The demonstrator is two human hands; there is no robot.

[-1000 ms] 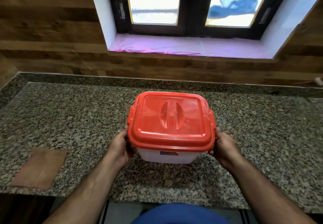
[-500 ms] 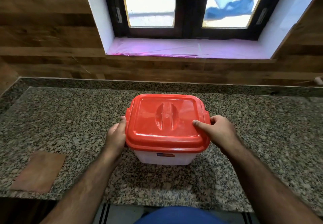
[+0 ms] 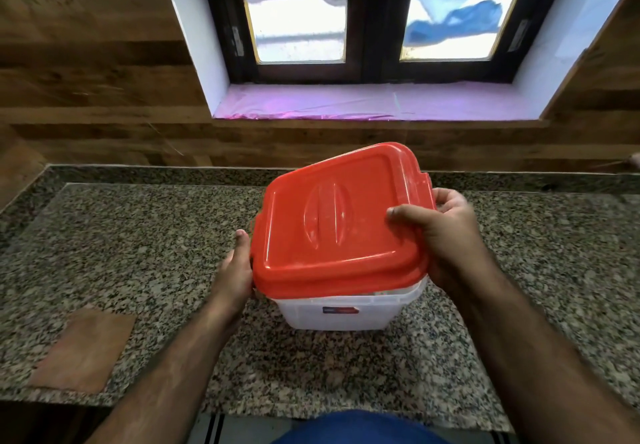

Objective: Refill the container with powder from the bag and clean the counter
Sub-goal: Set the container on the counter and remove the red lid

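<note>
A translucent white container stands on the granite counter, just in front of me. Its red lid is lifted and tilted, raised on the right and back side, low at the left front. My right hand grips the lid's right edge, thumb on top. My left hand presses against the container's left side under the lid's rim. The inside of the container is hidden by the lid. No bag is in view.
A brown square patch lies flat on the counter at the front left. A wooden wall and a window sill covered in pink film rise behind the counter. The counter's front edge runs close to my body.
My right hand moved from the container's side onto the lid, then raised the lid's right side off the container. My left hand stayed on the left side.
</note>
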